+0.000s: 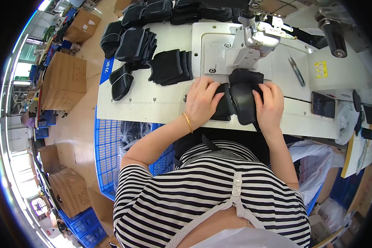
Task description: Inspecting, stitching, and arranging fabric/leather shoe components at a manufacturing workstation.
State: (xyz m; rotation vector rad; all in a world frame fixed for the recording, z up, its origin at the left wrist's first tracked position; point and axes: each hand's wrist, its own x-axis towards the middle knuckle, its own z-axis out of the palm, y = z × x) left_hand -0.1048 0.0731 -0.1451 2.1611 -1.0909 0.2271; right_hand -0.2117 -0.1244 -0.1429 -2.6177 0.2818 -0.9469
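Both my hands are at the front of a white sewing table (149, 108), just below the head of a sewing machine (252, 47). My left hand (203, 101) pinches a black fabric piece (222, 108) between thumb and fingers. Beside it, a shiny black padded piece (244, 101) is gripped at its right edge by my right hand (269, 106). The two pieces meet edge to edge, and the upper end of the shiny one lies close to the machine's foot. Whether they are joined I cannot tell.
Fanned black pieces (170, 67) lie left of the machine, with tied bundles (121, 84) and more stacks beyond. Thread snips (296, 71) and a dark phone (323, 105) are on the right. Blue crates (107, 144) stand below the table's left end; a plastic bag (314, 159) hangs at right.
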